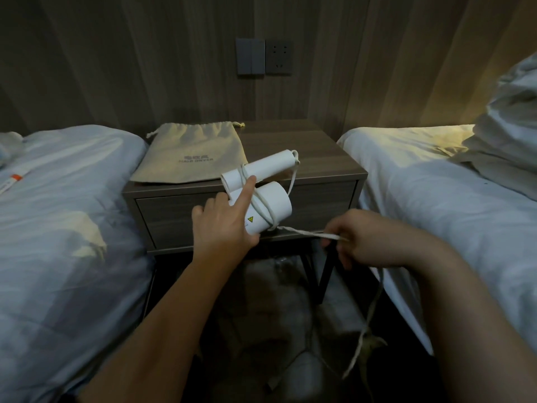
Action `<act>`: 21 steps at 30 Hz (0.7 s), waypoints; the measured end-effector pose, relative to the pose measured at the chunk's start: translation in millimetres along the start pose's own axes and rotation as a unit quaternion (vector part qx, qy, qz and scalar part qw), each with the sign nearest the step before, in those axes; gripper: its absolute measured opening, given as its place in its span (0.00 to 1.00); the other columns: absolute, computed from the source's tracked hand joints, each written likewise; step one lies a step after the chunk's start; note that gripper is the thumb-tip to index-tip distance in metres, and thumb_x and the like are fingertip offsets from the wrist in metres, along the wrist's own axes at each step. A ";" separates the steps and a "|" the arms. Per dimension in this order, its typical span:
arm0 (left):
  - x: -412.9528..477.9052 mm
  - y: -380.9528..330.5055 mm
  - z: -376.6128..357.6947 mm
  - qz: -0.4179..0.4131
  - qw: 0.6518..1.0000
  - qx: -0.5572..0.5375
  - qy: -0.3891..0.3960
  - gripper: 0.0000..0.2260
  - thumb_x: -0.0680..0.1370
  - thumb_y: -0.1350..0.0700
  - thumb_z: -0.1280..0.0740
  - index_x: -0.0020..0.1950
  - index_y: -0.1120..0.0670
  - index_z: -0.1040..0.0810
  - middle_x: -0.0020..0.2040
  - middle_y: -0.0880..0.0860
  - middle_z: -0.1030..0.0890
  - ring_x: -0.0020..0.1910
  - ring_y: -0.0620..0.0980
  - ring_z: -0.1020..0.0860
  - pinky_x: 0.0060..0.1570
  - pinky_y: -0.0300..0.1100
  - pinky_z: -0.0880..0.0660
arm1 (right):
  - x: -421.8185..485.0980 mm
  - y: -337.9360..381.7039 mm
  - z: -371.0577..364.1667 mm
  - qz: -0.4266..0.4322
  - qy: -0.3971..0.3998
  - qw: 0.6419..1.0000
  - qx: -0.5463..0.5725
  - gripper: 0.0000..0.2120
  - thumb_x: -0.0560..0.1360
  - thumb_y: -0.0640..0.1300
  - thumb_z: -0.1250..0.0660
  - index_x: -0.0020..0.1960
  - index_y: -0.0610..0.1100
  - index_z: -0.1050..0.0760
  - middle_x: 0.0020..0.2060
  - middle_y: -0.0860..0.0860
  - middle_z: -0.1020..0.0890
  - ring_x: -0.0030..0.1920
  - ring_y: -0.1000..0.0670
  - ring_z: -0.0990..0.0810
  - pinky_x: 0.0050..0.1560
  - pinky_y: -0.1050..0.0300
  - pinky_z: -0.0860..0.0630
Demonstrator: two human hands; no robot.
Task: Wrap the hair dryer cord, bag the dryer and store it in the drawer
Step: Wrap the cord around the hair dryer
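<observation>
A bed with pale sheets (pixel 58 199) fills the left side, and a small orange-tipped strip (pixel 13 181) lies at its far left edge. Beside it stands the wooden desk (pixel 305 146). A beige drawstring bag (pixel 191 158) lies flat and empty-looking on the desk's left half. The drawer (pixel 319 205) in the front of the desk is closed. On the wall panel above are a grey switch plate (pixel 250 56) and a socket (pixel 278 57).

The white hair dryer (pixel 273 205) is held in the air in front of the drawer, its handle folded against the barrel. The left grip (pixel 223 225), a bare hand, is clamped on the dryer. Its thumb is hooked under the barrel's near end and its forefinger is stretched out, pressing on the wound turns. The cord (pixel 302 232) crosses barrel and handle in a few turns, and a loop shows at the handle's far end. From the barrel the cord runs taut to the right.

The right grip (pixel 360 237), also a bare hand, is closed on the cord, which is pinched in its curled fingers. Below that hand the cord hangs slack toward the floor. A second bed (pixel 421 184) lies on the right, with crumpled bedding (pixel 511 126) piled at its far end.
</observation>
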State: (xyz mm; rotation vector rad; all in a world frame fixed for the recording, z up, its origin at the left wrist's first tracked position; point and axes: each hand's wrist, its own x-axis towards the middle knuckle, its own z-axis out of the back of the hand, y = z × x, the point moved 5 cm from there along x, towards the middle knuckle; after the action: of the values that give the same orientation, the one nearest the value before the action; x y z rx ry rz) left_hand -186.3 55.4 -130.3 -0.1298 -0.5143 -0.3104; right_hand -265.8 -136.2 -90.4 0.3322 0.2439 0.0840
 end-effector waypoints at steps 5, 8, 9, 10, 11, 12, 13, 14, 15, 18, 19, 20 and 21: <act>-5.7 -10.9 -8.5 -0.105 0.994 0.014 -0.039 0.46 0.58 0.41 0.25 0.73 0.47 0.38 0.41 0.56 0.24 0.37 0.55 0.25 0.39 0.44 0.38 | 2.5 8.6 14.6 0.072 -0.171 0.982 0.025 0.14 0.74 0.38 0.36 0.33 0.53 0.24 0.31 0.55 0.19 0.36 0.58 0.22 0.41 0.61 0.26; -12.5 -22.0 -16.3 -0.161 0.986 -0.008 -0.050 0.44 0.59 0.41 0.27 0.73 0.47 0.37 0.42 0.56 0.23 0.37 0.55 0.25 0.39 0.45 0.33 | 1.7 9.9 15.9 0.079 -0.224 0.968 0.076 0.09 0.72 0.40 0.32 0.38 0.52 0.19 0.32 0.54 0.18 0.37 0.57 0.20 0.42 0.60 0.26; -13.8 -25.3 -16.4 -0.176 0.983 -0.012 -0.046 0.43 0.60 0.41 0.28 0.73 0.47 0.38 0.42 0.56 0.23 0.37 0.56 0.25 0.40 0.46 0.32 | 1.2 7.7 17.4 0.068 -0.246 0.962 0.100 0.06 0.70 0.41 0.30 0.38 0.51 0.18 0.33 0.54 0.17 0.37 0.56 0.20 0.41 0.59 0.25; -14.6 -28.2 -17.0 -0.191 0.981 -0.014 -0.041 0.43 0.61 0.41 0.29 0.73 0.46 0.39 0.43 0.55 0.22 0.38 0.56 0.25 0.41 0.46 0.32 | 0.8 4.3 19.3 0.050 -0.269 0.954 0.119 0.05 0.68 0.42 0.28 0.36 0.51 0.19 0.32 0.54 0.18 0.37 0.56 0.21 0.40 0.59 0.26; -15.2 -30.6 -16.5 -0.204 0.978 -0.011 -0.034 0.42 0.61 0.40 0.30 0.73 0.46 0.39 0.43 0.55 0.22 0.39 0.55 0.24 0.41 0.46 0.32 | 0.6 0.5 21.0 0.029 -0.290 0.948 0.128 0.05 0.66 0.43 0.26 0.35 0.51 0.20 0.31 0.55 0.19 0.36 0.57 0.22 0.38 0.59 0.28; -15.6 -32.7 -16.1 -0.217 0.976 -0.008 -0.029 0.42 0.62 0.38 0.30 0.74 0.46 0.40 0.44 0.55 0.22 0.39 0.55 0.24 0.42 0.46 0.32 | 0.5 -2.8 22.3 0.009 -0.308 0.943 0.127 0.06 0.65 0.45 0.24 0.34 0.51 0.22 0.30 0.56 0.21 0.35 0.57 0.23 0.37 0.59 0.29; -16.4 -34.8 -15.5 -0.229 0.973 -0.005 -0.021 0.43 0.62 0.37 0.31 0.74 0.46 0.41 0.44 0.55 0.22 0.40 0.55 0.24 0.42 0.46 0.32 | 0.8 -5.6 23.3 -0.005 -0.321 0.939 0.122 0.08 0.63 0.46 0.23 0.34 0.50 0.22 0.30 0.56 0.22 0.34 0.57 0.24 0.36 0.59 0.29; -17.3 -36.6 -15.4 -0.240 0.970 -0.004 -0.018 0.43 0.62 0.37 0.30 0.74 0.45 0.41 0.44 0.54 0.21 0.40 0.54 0.24 0.42 0.46 0.31 | 1.5 -8.0 23.5 -0.016 -0.324 0.938 0.120 0.09 0.62 0.47 0.22 0.33 0.49 0.23 0.30 0.56 0.22 0.34 0.57 0.24 0.36 0.58 0.28; -18.2 -38.4 -15.2 -0.251 0.968 -0.005 -0.017 0.44 0.61 0.37 0.30 0.74 0.45 0.42 0.45 0.54 0.21 0.41 0.54 0.23 0.42 0.46 0.31 | 1.7 -10.1 23.8 -0.024 -0.319 0.939 0.127 0.09 0.61 0.46 0.22 0.34 0.49 0.22 0.30 0.55 0.21 0.34 0.57 0.24 0.36 0.58 0.27; -20.5 -40.6 -14.5 -0.274 0.962 -0.009 -0.014 0.44 0.61 0.37 0.29 0.74 0.45 0.41 0.46 0.54 0.21 0.41 0.54 0.23 0.43 0.46 0.30 | 1.5 -16.9 25.5 -0.002 -0.289 0.937 0.195 0.06 0.64 0.40 0.24 0.35 0.47 0.20 0.33 0.52 0.18 0.37 0.54 0.21 0.40 0.60 0.25; -21.1 -40.6 -14.4 -0.279 0.960 -0.011 -0.012 0.44 0.61 0.37 0.29 0.73 0.45 0.41 0.46 0.54 0.21 0.41 0.53 0.23 0.44 0.46 0.30 | 0.8 -18.9 26.4 0.013 -0.281 0.936 0.210 0.05 0.66 0.37 0.25 0.37 0.46 0.19 0.35 0.50 0.17 0.38 0.53 0.20 0.43 0.59 0.24; -21.7 -40.6 -14.6 -0.283 0.959 -0.011 -0.012 0.43 0.61 0.37 0.29 0.73 0.45 0.40 0.46 0.54 0.21 0.41 0.53 0.23 0.44 0.46 0.30 | 0.4 -20.9 27.3 0.025 -0.277 0.936 0.215 0.05 0.68 0.35 0.27 0.39 0.45 0.18 0.37 0.48 0.17 0.41 0.50 0.19 0.45 0.57 0.22; -22.3 -41.2 -14.3 -0.286 0.958 -0.011 -0.013 0.43 0.61 0.38 0.29 0.73 0.45 0.40 0.46 0.54 0.21 0.41 0.53 0.23 0.44 0.46 0.29 | 0.7 -23.3 27.4 0.030 -0.278 0.936 0.215 0.05 0.68 0.34 0.28 0.41 0.44 0.18 0.38 0.47 0.16 0.42 0.48 0.18 0.47 0.54 0.22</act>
State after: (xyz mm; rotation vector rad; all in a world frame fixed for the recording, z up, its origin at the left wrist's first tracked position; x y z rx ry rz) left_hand -211.4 19.5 -152.0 -0.0033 -0.5690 -0.8817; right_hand -257.2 -166.6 -73.2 0.7829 -0.3189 -0.0082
